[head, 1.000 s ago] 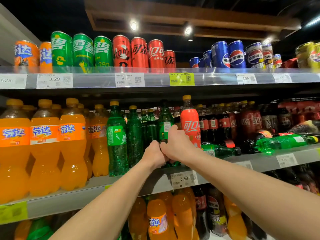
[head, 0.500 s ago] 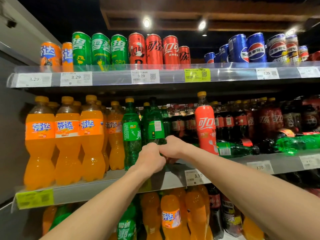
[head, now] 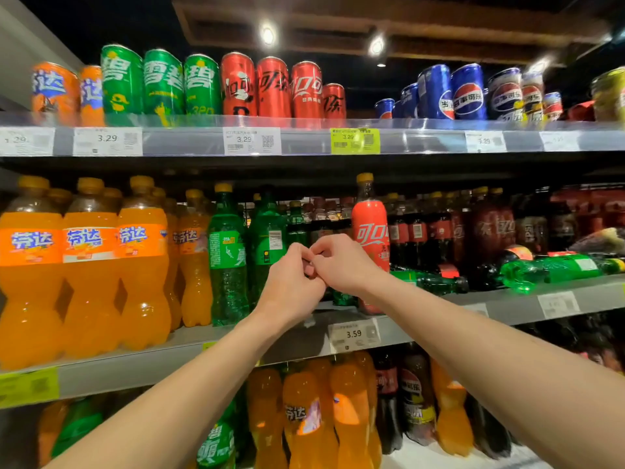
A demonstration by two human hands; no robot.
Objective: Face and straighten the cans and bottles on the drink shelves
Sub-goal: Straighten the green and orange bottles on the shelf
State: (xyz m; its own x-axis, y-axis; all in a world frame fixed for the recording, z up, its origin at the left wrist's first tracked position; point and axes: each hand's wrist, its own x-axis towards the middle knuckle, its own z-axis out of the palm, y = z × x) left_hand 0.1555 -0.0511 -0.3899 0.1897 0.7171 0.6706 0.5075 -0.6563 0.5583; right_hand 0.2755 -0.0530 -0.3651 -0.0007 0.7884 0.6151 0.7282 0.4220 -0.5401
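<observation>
On the middle shelf (head: 507, 301), my left hand (head: 291, 286) and my right hand (head: 341, 262) meet in front of the green bottles, knuckles touching, both curled shut. What they are closed on I cannot tell; a bit of green plastic shows just below my right hand. Just left of my left hand stands a green bottle (head: 269, 238) with its barcode facing out, and beside that another green bottle (head: 226, 255), upright. Further left is a row of orange bottles (head: 84, 265), labels forward. Right behind my right hand a red cola bottle (head: 370, 225) stands upright with a yellow cap. Beyond it 2 green bottles lie on their sides: one (head: 429, 280) near my right wrist, another (head: 554, 267) well off to the right. Up on the top shelf (head: 304, 142) stand orange, green, red and blue cans (head: 270, 88).
</observation>
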